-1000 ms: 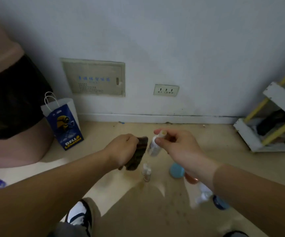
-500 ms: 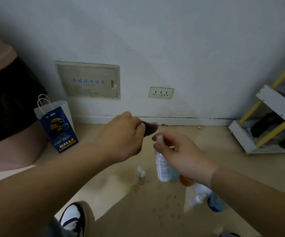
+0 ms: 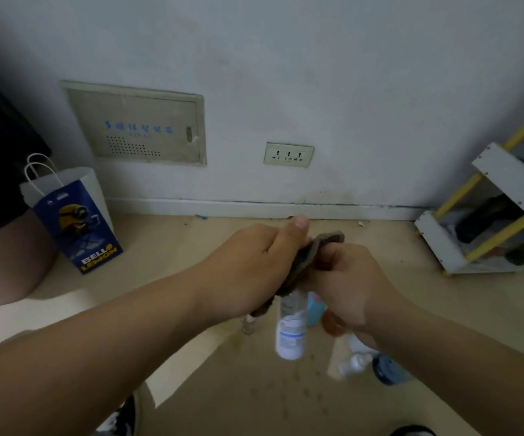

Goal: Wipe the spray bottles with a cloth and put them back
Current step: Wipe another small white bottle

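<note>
Left hand (image 3: 254, 269) had its fingers curled round the dark brown rag-like cloth (image 3: 315, 248), thumb laid straight on top. Right hand (image 3: 348, 284) was curled at the head of the white plastic spray bottle with a clear upper section (image 3: 290, 332); the exact pinch was hidden behind the cloth. The bottle hung upright in the air between both hands, above the beige floor (image 3: 166, 247), with the cloth wrapped at its neck. It looked like the wiping step, nozzle end first. To do it well: firm hold on the cap, drag the cloth down the full body, rotate, keep off the pump. Fill level was unreadable, too blurred. On the floor below were a small clear bottle (image 3: 248, 325), a light blue bottle (image 3: 314, 306), an orange bottle (image 3: 333, 324) and a small white bottle (image 3: 355, 363), seemingly on its side; contents unclear. A blue-and-white paper bag (image 3: 75, 221) stood by the wall, its inside hidden.
</note>
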The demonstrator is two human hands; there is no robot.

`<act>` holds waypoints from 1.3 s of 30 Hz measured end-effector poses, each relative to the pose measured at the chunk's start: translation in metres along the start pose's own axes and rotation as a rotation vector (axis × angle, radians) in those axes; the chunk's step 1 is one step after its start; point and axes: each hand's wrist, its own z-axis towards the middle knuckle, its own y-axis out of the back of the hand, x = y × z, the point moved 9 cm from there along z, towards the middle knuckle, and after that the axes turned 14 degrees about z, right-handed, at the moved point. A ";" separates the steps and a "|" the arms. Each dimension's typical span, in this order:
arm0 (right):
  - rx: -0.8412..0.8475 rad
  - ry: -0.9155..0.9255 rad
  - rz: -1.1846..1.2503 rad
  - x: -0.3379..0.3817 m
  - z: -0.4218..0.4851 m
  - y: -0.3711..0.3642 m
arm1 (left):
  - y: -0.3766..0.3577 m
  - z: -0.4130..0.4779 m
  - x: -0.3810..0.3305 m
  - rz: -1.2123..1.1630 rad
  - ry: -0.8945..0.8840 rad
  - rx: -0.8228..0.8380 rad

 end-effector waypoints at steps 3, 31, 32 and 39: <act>-0.017 0.071 -0.102 0.011 -0.002 0.002 | 0.006 0.008 0.019 -0.071 0.077 -0.104; 0.109 0.333 -0.227 0.034 -0.018 -0.017 | -0.067 -0.004 0.089 -0.602 0.548 0.218; 0.114 0.323 -0.245 0.034 -0.018 -0.017 | -0.062 -0.001 0.090 -0.648 0.546 0.167; 0.029 0.145 -0.207 0.012 -0.001 0.004 | 0.002 0.008 0.062 -0.646 0.416 -0.260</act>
